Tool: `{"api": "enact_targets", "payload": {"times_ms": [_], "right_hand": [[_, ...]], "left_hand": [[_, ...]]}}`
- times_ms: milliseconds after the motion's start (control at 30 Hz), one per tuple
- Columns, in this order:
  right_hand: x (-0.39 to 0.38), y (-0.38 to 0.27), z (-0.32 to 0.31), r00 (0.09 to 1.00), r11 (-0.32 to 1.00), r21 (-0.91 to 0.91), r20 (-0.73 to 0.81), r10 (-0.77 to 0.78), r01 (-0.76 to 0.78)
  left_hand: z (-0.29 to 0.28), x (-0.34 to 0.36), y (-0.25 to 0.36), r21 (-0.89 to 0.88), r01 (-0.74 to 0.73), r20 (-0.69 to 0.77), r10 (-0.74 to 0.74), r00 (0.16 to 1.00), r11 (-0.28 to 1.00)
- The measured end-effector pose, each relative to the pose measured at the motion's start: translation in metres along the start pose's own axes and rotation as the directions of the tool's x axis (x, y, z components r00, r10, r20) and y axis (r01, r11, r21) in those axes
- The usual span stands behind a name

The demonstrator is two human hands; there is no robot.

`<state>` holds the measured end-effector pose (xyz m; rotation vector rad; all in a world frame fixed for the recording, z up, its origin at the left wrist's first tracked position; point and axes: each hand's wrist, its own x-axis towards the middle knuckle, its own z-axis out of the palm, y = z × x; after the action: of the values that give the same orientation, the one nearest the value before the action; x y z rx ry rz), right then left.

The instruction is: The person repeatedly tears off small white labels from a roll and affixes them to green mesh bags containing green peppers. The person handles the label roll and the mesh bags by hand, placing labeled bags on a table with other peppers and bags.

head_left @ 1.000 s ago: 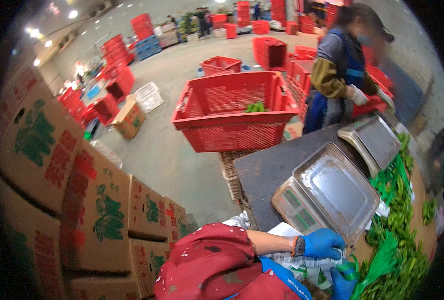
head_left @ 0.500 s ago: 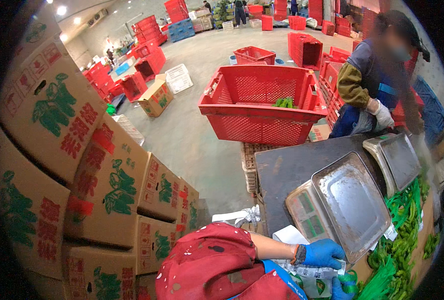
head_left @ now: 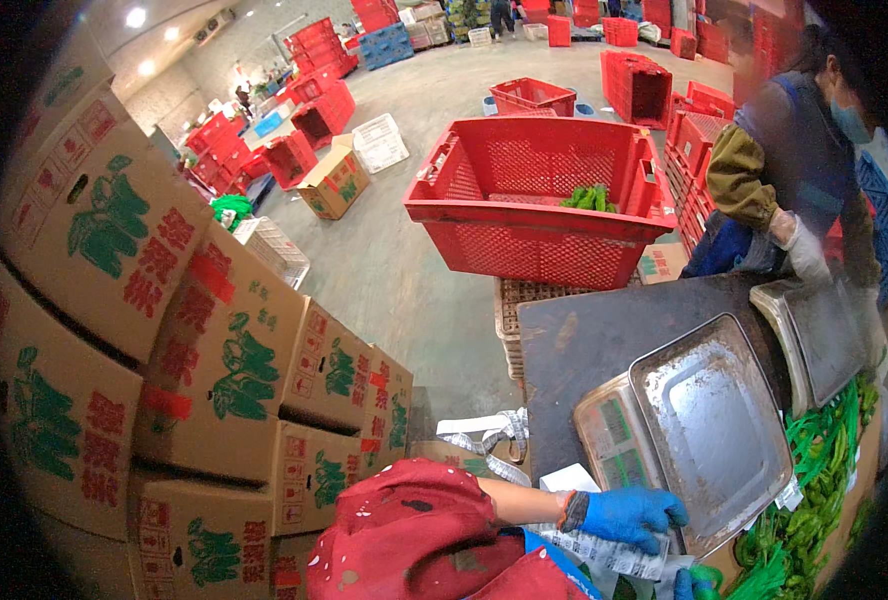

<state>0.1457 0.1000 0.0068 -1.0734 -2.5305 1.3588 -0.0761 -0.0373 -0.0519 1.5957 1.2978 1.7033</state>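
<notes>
My left hand [head_left: 629, 517], in a blue glove, reaches in from the red sleeve. Its fingers are spread, over a strip of white printed labels [head_left: 604, 552] beside the near scale [head_left: 709, 430]. Only the blue-gloved fingertips of my right hand [head_left: 683, 585] show at the lower edge. They are next to a bit of green mesh bag [head_left: 706, 577], and whether they grip it is hidden. To the right lie green peppers [head_left: 799, 530], several in green netting. The near scale has a worn, bare metal tray.
A dark tabletop [head_left: 564, 340] carries a second scale [head_left: 809, 335]. Beyond it stands a large red crate [head_left: 534, 245] with some green peppers [head_left: 591, 198] inside. Stacked cardboard boxes [head_left: 229, 350] wall off my left. A person [head_left: 794, 180] works at the far right.
My left hand's fingers have spread more over the label strip. My right hand has sunk lower and mostly out of view. The view has shifted slightly, and the other person's gloved hand has moved.
</notes>
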Motion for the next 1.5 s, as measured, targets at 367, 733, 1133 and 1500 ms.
{"api": "enact_targets", "payload": {"times_ms": [367, 733, 1133, 1500], "right_hand": [[0.008, -0.023, 0.0, 0.893, 0.82, -0.354, 0.195, -0.406, 0.45], [-0.043, 0.009, 0.019, 0.951, 0.953, 0.085, -0.138, -0.278, 0.291], [-0.081, 0.016, 0.042, 0.992, 0.765, 0.632, -0.076, -0.102, 0.127], [-0.087, 0.018, 0.041, 0.962, 0.792, 0.565, -0.251, -0.102, 0.232]], "left_hand": [[0.025, 0.009, -0.004, 0.179, 0.2, 0.334, -0.25, 0.909, 0.963], [0.027, 0.017, 0.026, 0.252, 0.132, 0.487, -0.244, 0.839, 0.959], [0.038, 0.014, 0.045, 0.141, 0.12, 0.667, -0.184, 0.722, 0.983], [0.051, 0.017, 0.026, 0.089, 0.142, 0.668, -0.164, 0.726, 0.986]]}}
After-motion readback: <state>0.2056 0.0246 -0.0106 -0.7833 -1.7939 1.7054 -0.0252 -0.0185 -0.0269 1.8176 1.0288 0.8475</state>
